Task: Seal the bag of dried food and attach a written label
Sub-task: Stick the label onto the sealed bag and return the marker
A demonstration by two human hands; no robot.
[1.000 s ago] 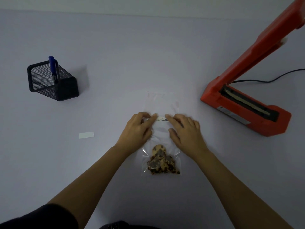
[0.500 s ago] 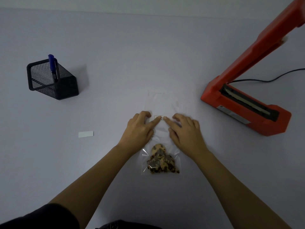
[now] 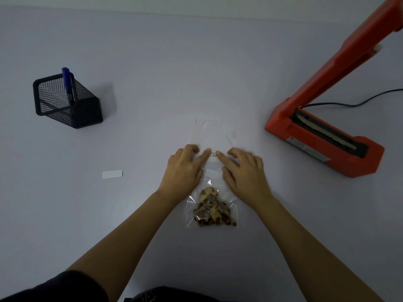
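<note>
Mid-frame, our left hand [image 3: 185, 170] and right hand [image 3: 245, 172], fingers flat and gripping nothing, press a small label [image 3: 213, 153] onto the clear bag [image 3: 212, 134] lying between them on the counter [image 3: 152, 51].

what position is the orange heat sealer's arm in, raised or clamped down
Raised. The orange plastic heat sealer has its arm slanting up off the base, leaving the sealing strip exposed.
</note>
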